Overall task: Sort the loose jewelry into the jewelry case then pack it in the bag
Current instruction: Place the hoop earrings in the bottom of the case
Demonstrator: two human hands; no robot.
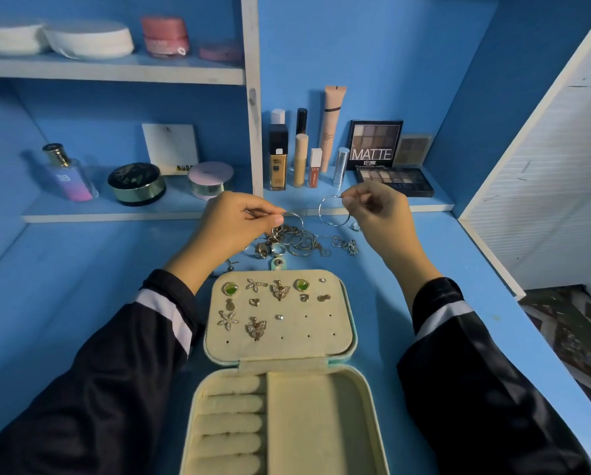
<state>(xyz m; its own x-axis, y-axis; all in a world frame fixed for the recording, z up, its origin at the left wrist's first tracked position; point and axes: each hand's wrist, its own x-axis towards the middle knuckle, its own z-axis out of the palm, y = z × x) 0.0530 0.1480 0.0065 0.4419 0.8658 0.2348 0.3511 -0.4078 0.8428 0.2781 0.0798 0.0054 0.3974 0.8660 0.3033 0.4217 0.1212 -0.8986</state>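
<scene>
Left hand [232, 224] pinched one hoop [297, 216], right hand [379, 214] pinched second hoop [320, 210], over jewelry pile [297, 241] by counter's [81, 269] back edge. Jewelry case [321, 323] lay open.

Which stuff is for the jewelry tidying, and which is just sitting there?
For the job: left hand, right hand, left-hand hoop, right-hand hoop, jewelry pile, jewelry case.
Just sitting there: perfume bottle, foundation bottle, MATTE palette, pink jar.
</scene>
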